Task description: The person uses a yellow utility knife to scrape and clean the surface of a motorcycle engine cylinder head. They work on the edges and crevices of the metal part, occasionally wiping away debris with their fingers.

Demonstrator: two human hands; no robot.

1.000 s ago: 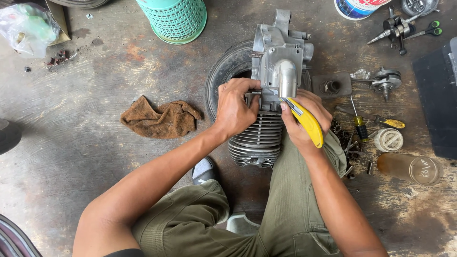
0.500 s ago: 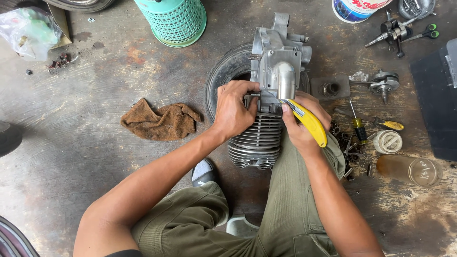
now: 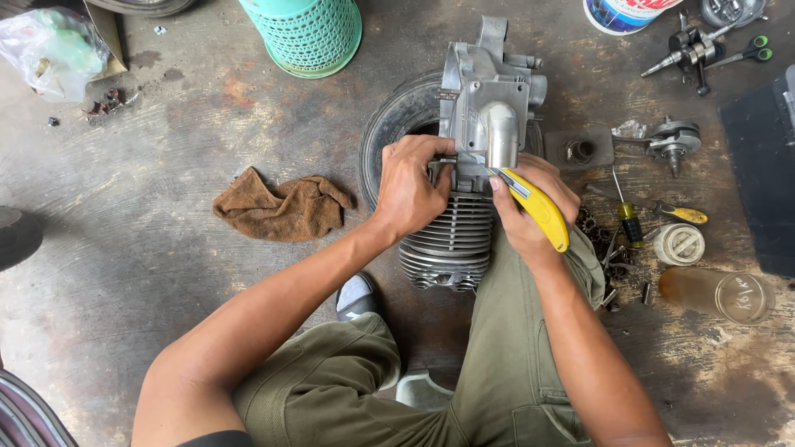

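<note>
Engine assembly point(image 3: 476, 157): in the head view, we see it resting on a black tyre point(image 3: 397, 120) on the concrete floor point(image 3: 166, 248), finned cylinder toward us. We judge it heavy, rigid, sharp-finned; grip the casing, not the fins. Our left hand point(image 3: 411, 186) clasps its side. Our right hand point(image 3: 530, 211) grips a yellow utility knife point(image 3: 537, 207), blade at the joint.

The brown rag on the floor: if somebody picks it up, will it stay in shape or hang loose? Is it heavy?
The rag lies crumpled in soft folds, so it would probably hang floppy and lose its shape. It looks like thin cloth, so likely light. It sits flat on the floor, so a push should only drag or bunch it, not roll it.
</note>
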